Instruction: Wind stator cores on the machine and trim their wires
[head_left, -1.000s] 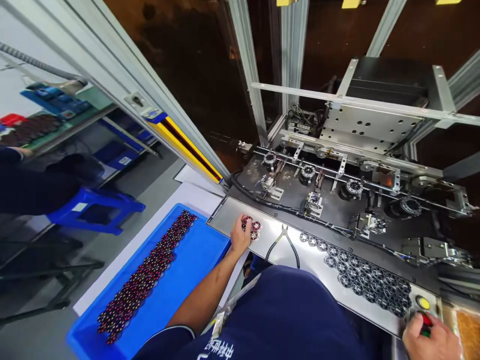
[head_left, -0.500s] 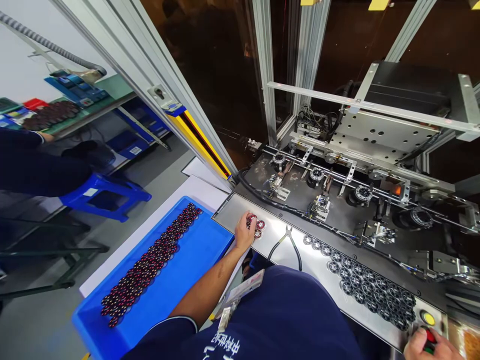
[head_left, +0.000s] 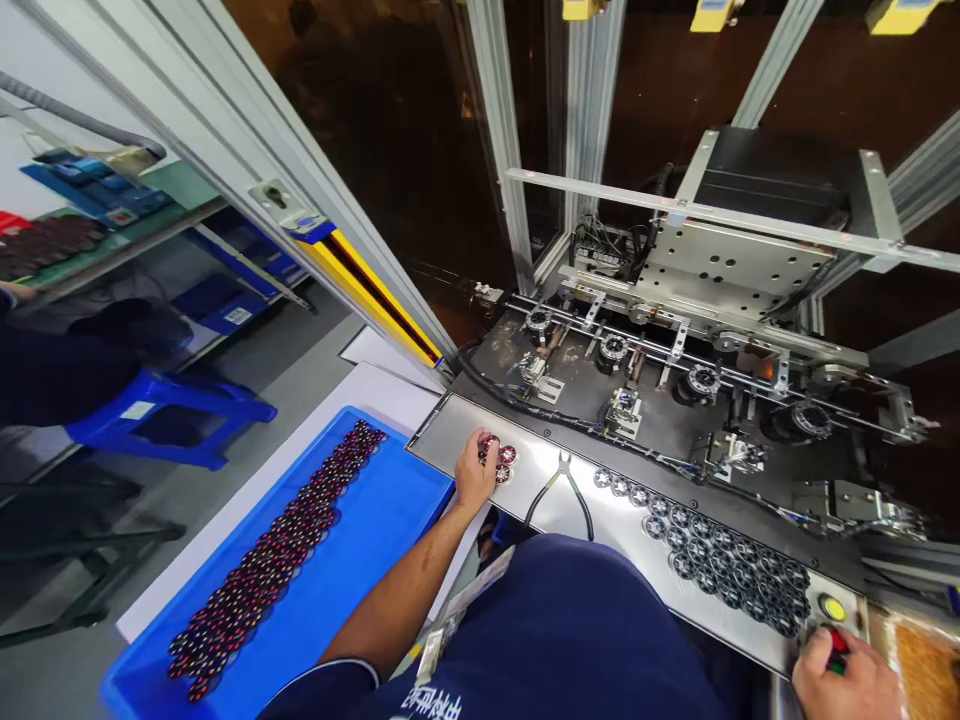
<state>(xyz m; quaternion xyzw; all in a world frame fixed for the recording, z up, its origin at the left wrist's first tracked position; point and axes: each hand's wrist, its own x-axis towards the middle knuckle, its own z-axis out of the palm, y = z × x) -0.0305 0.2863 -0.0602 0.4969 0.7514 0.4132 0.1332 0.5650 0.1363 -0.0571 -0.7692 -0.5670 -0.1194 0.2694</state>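
Observation:
Small round motor stators with red windings sit in a tight cluster on the steel ledge. My left hand is closed around one at the cluster's left side, partly hiding it. At the ledge's far right end, my right hand curls over a red push button, with some green showing beneath the fingers. Beside it is a yellow push button. Many grey-black stators lie in rows left of that hand. Wire cutters rest with handles apart between the two groups.
A blue tray on my left carries a long band of red-wound stators. Ahead is a machine with several round fixtures behind the ledge. A yellow upright strip marks its left frame. Further left, a person sits on a blue stool.
The whole view has shifted, so most of the scene sits further left. Both hands stay at the same places, the left at the red-wound stators and the right at the buttons.

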